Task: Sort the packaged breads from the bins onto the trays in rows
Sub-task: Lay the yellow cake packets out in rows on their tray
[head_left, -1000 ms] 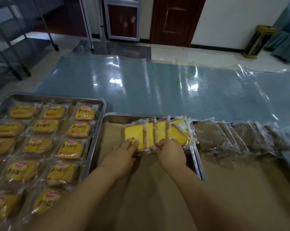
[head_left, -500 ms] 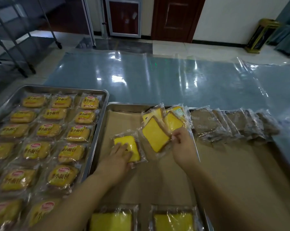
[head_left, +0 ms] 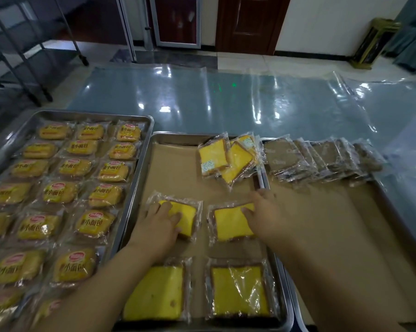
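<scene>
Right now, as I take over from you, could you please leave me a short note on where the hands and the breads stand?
Left hand lies flat on a yellow cake pack in the second row of the middle tray. Right hand has fingers on the neighbouring pack; grip unclear.
Done: near row of two packs laid; left tray filled with small breads; brown packs lined along the far edge of the right tray.
Left: the loose pile of yellow packs at the middle tray's far right corner needs laying in rows.
</scene>
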A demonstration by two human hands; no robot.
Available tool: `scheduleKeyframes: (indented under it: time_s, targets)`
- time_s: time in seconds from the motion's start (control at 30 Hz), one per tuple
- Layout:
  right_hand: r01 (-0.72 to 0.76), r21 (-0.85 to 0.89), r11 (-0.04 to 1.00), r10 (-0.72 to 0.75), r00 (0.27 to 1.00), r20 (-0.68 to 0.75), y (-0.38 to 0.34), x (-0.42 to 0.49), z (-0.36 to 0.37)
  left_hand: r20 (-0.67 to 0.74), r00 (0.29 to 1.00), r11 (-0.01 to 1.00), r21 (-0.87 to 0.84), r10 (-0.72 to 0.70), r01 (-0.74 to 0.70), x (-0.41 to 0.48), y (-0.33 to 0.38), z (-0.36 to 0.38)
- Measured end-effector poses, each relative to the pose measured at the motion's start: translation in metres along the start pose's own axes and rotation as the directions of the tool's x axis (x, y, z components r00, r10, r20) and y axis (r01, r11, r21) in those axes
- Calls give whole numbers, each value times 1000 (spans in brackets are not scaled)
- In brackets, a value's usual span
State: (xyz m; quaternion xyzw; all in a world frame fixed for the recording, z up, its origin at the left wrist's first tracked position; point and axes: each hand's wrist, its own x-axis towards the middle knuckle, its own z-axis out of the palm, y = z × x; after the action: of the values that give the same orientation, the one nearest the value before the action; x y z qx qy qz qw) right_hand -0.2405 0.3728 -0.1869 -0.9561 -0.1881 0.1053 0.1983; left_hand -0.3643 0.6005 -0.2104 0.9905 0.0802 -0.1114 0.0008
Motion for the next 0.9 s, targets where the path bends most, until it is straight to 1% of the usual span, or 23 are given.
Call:
scheduleKeyframes:
  time_s: [0.07,0.1,0.13,0.2,0.27,0.4,0.5,0.67,0.73,0.8,0.9]
  targets:
    - [165,-153,974,-175,983,-57,-3,-10,8,-11,1000,999,-41,20,-20,-7,-2,6]
    - [223,-192,956,-234,972,-32,-4,-14,11,-11,1000,997,-65,28,-28,-10,-3,9]
    - [259,-204,944,-261,965,18,-4,-18,15,-12,999,995,-90,32,-33,-13,-4,11]
    - [274,-222,936,-243,957,156,-3,-25,20,-25,999,991,-133,29,-32,-19,-6,14]
    - [289,-278,916,-235,949,211,-1,-31,24,-41,999,986,-164,12,-18,-26,-6,14]
    - [299,-234,925,-258,947,188,1,-45,29,-54,998,983,-182,-19,9,-39,-4,15]
    - [323,-240,915,-284,941,183,2,-55,30,-53,998,983,-181,-27,17,-49,-3,18]
    - [320,-201,926,-286,941,180,1,-60,25,-50,998,979,-200,-31,20,-57,-5,16]
    - [311,-156,938,-290,947,140,-1,-57,20,-51,998,979,-204,-25,14,-54,-5,11]
    - [300,-99,949,-294,954,66,-5,-50,13,-77,997,978,-211,-15,-1,-48,-6,4]
    - [263,-62,963,-265,964,-15,-13,-34,-1,-120,993,973,-230,-2,-26,-30,-5,-8]
